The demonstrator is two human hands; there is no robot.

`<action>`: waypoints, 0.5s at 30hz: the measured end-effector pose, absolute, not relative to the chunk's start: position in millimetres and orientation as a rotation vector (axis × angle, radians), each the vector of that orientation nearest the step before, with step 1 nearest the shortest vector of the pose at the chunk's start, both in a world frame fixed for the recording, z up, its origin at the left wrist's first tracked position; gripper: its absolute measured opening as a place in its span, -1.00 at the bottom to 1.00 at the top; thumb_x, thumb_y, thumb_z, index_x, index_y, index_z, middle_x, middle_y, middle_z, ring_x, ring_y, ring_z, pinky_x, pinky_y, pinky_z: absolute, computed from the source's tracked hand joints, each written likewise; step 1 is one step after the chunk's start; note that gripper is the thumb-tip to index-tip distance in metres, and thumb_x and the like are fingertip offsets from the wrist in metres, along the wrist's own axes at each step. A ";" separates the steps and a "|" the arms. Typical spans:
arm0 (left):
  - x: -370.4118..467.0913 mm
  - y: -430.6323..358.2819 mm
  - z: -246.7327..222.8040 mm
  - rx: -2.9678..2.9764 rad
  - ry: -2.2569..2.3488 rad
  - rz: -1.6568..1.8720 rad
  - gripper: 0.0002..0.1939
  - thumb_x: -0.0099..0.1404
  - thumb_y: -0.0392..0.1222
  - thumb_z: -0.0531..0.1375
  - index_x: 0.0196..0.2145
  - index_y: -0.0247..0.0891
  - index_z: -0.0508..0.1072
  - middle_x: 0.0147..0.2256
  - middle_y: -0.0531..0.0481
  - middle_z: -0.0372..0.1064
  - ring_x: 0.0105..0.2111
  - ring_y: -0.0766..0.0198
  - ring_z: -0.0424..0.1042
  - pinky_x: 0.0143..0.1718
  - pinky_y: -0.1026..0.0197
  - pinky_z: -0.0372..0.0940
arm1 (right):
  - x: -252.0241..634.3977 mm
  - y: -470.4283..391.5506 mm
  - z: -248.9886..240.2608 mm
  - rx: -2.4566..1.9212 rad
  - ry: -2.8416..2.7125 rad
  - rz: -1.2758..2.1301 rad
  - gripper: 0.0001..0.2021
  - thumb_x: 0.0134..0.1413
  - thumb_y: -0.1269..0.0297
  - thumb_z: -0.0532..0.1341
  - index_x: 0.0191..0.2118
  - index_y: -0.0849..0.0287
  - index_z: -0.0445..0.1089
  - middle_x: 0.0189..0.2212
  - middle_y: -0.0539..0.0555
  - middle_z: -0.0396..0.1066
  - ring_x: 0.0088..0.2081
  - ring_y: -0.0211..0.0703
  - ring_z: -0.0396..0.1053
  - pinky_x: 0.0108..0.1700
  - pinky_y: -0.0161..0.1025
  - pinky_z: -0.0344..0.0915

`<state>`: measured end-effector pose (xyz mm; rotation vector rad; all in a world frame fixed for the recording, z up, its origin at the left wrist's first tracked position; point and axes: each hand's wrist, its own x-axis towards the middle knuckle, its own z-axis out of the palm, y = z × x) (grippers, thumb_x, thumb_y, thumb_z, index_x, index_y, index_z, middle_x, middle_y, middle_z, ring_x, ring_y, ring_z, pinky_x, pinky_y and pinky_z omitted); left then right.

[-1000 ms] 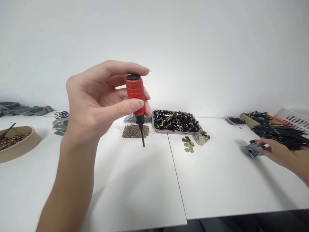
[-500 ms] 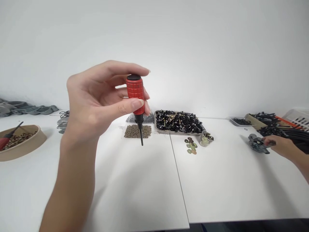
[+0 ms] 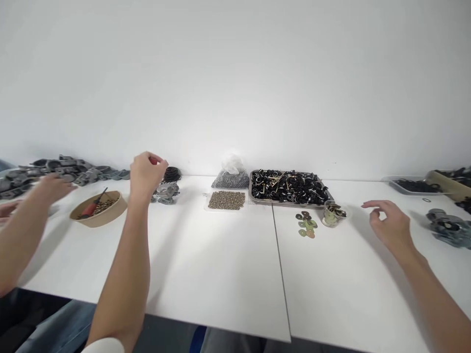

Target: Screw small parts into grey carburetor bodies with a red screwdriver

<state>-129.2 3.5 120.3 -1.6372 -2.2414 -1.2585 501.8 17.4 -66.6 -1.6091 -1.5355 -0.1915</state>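
Note:
My left hand [image 3: 146,172] is raised at the left, closed around the red screwdriver [image 3: 153,160], of which only a bit of the handle shows. Grey plastic parts [image 3: 166,192] lie on the table just beyond that wrist. My right hand [image 3: 392,223] hovers over the right side with thumb and index finger apart, holding nothing. Between it and the loose washers [image 3: 306,224] stands a clear cup [image 3: 332,214] of washers. More grey parts [image 3: 448,228] lie to the right of this hand.
A metal tray [image 3: 272,200] of black clips, a dish of brass pieces [image 3: 226,200] and a bag [image 3: 231,174] stand at the back. A co-worker's hands [image 3: 53,189] are at far left, near a beige bowl [image 3: 108,213] holding another screwdriver. Black rings fill a shallow tray [image 3: 395,182].
My left hand has moved away and lower with the screwdriver. My right hand has let go of the grey parts and moved left. The view has shifted, bringing the co-worker's hands in.

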 end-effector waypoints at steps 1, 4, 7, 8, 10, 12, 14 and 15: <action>-134.8 10.8 111.3 -1.527 -2.327 -1.121 -0.76 0.20 -0.11 0.13 -0.24 -0.32 0.37 -0.24 -0.23 0.38 -0.15 -0.05 0.41 -0.08 -0.18 0.31 | 503.0 14.9 -66.8 -1.609 -1.509 -0.189 -0.74 -0.04 0.37 0.04 -0.31 0.04 0.45 -0.18 0.06 0.51 -0.16 -0.03 0.44 -0.07 -0.10 0.32; -142.6 34.3 86.9 -1.437 -2.518 -0.717 -0.58 0.21 0.02 0.18 -0.12 -0.40 0.40 -0.12 -0.39 0.43 0.00 -0.24 0.40 -0.02 -0.20 0.30 | 508.0 11.3 -65.6 -1.657 -1.433 -0.109 -0.75 -0.08 0.34 0.05 -0.34 0.05 0.46 -0.26 0.04 0.52 -0.28 -0.04 0.43 -0.12 -0.09 0.32; -143.6 56.1 69.6 -1.468 -2.591 -0.349 -0.44 0.21 0.03 0.25 -0.02 -0.50 0.38 -0.04 -0.47 0.41 0.05 -0.26 0.39 0.02 -0.18 0.31 | 507.8 13.4 -65.1 -1.690 -1.416 -0.002 -0.75 -0.10 0.33 0.06 -0.33 0.06 0.46 -0.26 0.04 0.53 -0.32 -0.06 0.43 -0.13 -0.09 0.32; -143.3 61.8 65.4 -1.486 -2.599 -0.240 -0.45 0.22 0.03 0.26 0.01 -0.49 0.38 -0.02 -0.42 0.41 0.05 -0.20 0.40 0.04 -0.16 0.31 | 506.8 14.6 -65.3 -1.694 -1.425 0.031 -0.75 -0.10 0.33 0.06 -0.33 0.07 0.46 -0.25 0.05 0.54 -0.33 -0.07 0.43 -0.14 -0.09 0.32; -141.7 69.9 58.4 -1.506 -2.604 -0.054 -0.51 0.30 -0.01 0.23 0.06 -0.40 0.38 0.03 -0.29 0.38 0.03 -0.02 0.41 0.03 -0.10 0.36 | 505.1 16.9 -66.4 -1.689 -1.444 0.080 -0.75 -0.10 0.33 0.06 -0.33 0.09 0.46 -0.25 0.06 0.54 -0.32 -0.07 0.42 -0.15 -0.09 0.32; -139.0 73.0 53.2 -1.505 -2.595 0.069 -0.58 0.37 -0.04 0.18 0.08 -0.32 0.37 0.05 -0.19 0.36 0.00 0.11 0.42 0.00 -0.05 0.40 | 505.0 18.9 -67.9 -1.670 -1.472 0.103 -0.75 -0.08 0.32 0.05 -0.33 0.09 0.47 -0.25 0.06 0.54 -0.31 -0.07 0.42 -0.12 -0.10 0.33; -135.7 71.7 49.9 -1.501 -2.573 0.124 -0.59 0.38 -0.05 0.16 0.09 -0.31 0.36 0.05 -0.18 0.35 -0.01 0.13 0.42 -0.02 -0.04 0.41 | 506.2 20.2 -68.7 -1.654 -1.502 0.116 -0.76 -0.07 0.33 0.05 -0.34 0.09 0.46 -0.26 0.06 0.53 -0.29 -0.06 0.43 -0.08 -0.10 0.33; -134.1 69.5 49.2 -1.505 -2.560 0.132 -0.58 0.38 -0.05 0.17 0.09 -0.32 0.36 0.05 -0.19 0.36 -0.01 0.11 0.42 -0.02 -0.04 0.41 | 506.9 20.6 -68.6 -1.647 -1.512 0.120 -0.76 -0.07 0.33 0.05 -0.35 0.09 0.46 -0.27 0.06 0.53 -0.28 -0.06 0.43 -0.06 -0.09 0.32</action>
